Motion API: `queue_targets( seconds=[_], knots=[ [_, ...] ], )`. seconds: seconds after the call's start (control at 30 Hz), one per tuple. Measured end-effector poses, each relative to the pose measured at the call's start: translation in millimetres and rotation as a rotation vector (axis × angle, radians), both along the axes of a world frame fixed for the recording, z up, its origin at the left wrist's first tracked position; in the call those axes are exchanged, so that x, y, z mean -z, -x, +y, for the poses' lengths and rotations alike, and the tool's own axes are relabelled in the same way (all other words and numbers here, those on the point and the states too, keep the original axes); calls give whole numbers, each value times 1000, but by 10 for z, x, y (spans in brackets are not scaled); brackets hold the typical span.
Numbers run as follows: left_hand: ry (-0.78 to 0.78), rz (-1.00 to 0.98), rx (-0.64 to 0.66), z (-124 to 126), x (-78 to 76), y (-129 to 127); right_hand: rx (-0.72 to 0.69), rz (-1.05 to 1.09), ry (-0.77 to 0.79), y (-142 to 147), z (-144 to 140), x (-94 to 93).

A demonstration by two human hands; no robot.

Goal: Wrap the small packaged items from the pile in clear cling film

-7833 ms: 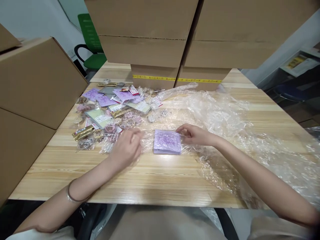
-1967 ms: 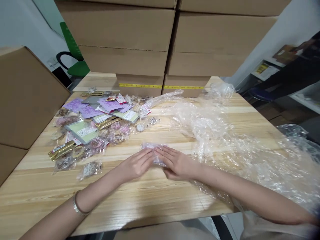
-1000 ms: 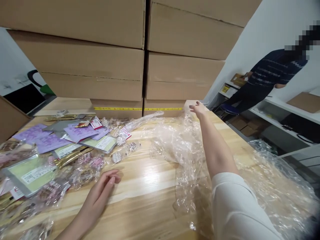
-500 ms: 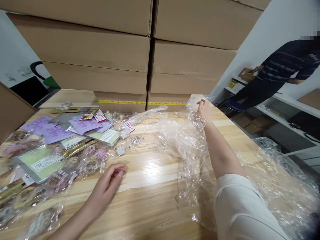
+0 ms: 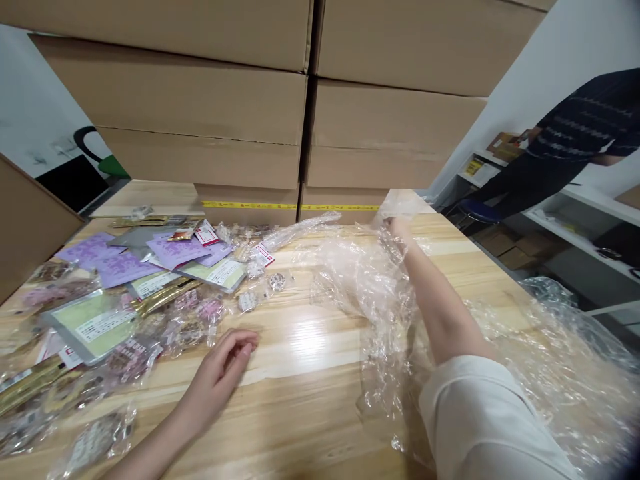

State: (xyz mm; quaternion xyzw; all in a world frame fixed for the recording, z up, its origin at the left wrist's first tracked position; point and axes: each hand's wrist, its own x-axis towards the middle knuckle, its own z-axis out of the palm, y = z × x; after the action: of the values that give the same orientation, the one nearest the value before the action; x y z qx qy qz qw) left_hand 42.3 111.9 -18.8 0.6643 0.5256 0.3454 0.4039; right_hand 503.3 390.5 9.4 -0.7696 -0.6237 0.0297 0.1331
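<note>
Moved: your right hand (image 5: 399, 229) has drawn back slightly from the far table edge, pulling the clear plastic wrap (image 5: 370, 280).
Right fingers: pinching the wrap.
Left hand (image 5: 223, 369): loosely curled, empty, resting on the wooden table (image 5: 305, 407) beside the packaged trinkets (image 5: 185, 327).

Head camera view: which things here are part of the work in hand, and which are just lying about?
In hand:
right hand gripping the clear plastic wrap
left hand resting on the wooden table, beside the small packets

Lying about:
purple sheets
cardboard boxes
another person by the shelves
</note>
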Motion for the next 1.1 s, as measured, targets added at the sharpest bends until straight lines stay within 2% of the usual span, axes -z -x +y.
queue_targets(
  seconds=[0.1,0.17,0.23,0.3,0.33,0.37,0.4,0.47,0.57,0.63,0.77,0.83,0.9,0.97,1.03,1.1],
  knots=[
    [6,-20,11,5,-44,-21,115,158,-147,-87,-273,-261],
    [20,-52,6,1,-57,-30,140,241,-287,-63,-484,-471],
    [46,-102,-7,-13,-65,-40,116,297,-437,112,-746,-663],
    [105,-172,-18,-36,-80,-55,16,340,-548,475,-1079,-798],
    [147,-220,-11,-47,-89,-63,-82,364,-588,719,-1271,-834],
    [191,-284,9,-56,-98,-71,-310,420,-605,989,-1476,-844],
    [230,-365,37,-63,-104,-77,-575,446,-534,1268,-1686,-829],
    [284,-565,90,-63,-102,-76,-1148,425,-201,1786,-2094,-727],
    [338,-796,95,-49,-61,-28,-1490,366,16,2287,-2580,-471],
    [359,-820,68,-47,-32,14,-1598,335,72,2420,-2781,-311],
    [329,-777,107,-95,-61,8,-1664,307,75,2492,-2965,-190],
    [319,-746,144,-140,-122,-49,-1728,326,91,2524,-3020,-228],
    [343,-631,103,-189,-192,-110,-1793,374,114,2539,-3068,-311],
    [386,-472,38,-229,-253,-146,-1796,414,140,2501,-3084,-415],
    [400,-433,18,-247,-301,-139,-1636,478,98,2395,-3031,-513],
    [386,-573,44,-245,-354,-91,-1297,580,-26,2242,-2877,-571]
  ],
)
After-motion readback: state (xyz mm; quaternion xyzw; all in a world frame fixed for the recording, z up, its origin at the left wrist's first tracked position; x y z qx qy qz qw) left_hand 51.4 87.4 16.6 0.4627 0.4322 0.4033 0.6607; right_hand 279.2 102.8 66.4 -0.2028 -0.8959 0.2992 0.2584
